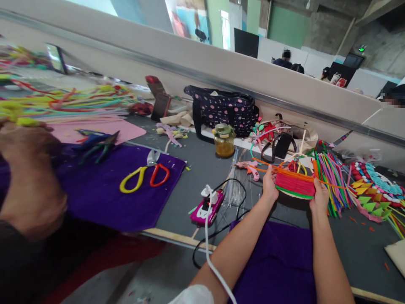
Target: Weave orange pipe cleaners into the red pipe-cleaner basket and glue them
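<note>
Between my two hands is a small piece wrapped in rows of pipe cleaners (294, 185), pink in the middle, with orange along the top and green along the lower edge. My left hand (270, 184) grips its left end, and my right hand (320, 196) grips its right end. Loose orange pipe cleaner ends stick out past both sides. Just left of my left hand lies a pink glue gun (249, 168). A bundle of colourful pipe cleaners (337, 183) rests right beside my right hand. Purple cloth (275, 257) lies below my forearms.
At left, a co-worker's hand (25, 143) is over another purple cloth with scissors (155, 175) and pliers (99, 145). A power strip (207, 207) with a white cable, a glass jar (224, 141) and a patterned bag (224, 112) stand left of me. Floral pieces (376, 181) lie right.
</note>
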Demonstrator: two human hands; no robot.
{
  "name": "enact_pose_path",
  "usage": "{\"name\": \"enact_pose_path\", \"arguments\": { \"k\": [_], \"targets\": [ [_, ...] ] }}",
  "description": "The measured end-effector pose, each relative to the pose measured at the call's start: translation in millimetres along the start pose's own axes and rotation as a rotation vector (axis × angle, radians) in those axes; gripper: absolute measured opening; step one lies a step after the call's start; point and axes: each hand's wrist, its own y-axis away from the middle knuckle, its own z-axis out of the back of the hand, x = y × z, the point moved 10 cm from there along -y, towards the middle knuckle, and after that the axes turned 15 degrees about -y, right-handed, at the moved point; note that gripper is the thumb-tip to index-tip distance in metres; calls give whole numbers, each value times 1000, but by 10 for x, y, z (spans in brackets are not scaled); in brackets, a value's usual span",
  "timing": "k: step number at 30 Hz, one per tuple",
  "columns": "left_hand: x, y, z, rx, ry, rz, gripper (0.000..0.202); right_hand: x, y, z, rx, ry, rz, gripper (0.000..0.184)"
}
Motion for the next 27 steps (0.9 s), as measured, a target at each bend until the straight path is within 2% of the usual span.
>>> {"name": "enact_pose_path", "arguments": {
  "k": [2,8,13,19,24,27],
  "targets": [
    [-32,11,-14,1,-24,-33,47,1,-4,5,-4,-8,0,34],
    [-124,59,-76,17,-148,-151,36,18,-3,-9,9,0,8,35],
    [-105,71,-66,13,-135,-156,34,66,-11,2,11,35,42,34],
    [-53,73,-57,2,-118,-143,35,19,-54,57,5,14,13,32],
    [-152,69,-80,14,-55,-145,35,88,-81,-37,117,-84,2,30],
    [-337,67,-61,2,7,-162,35,19,-74,-125,214,-179,-113,39]
  ]
}}
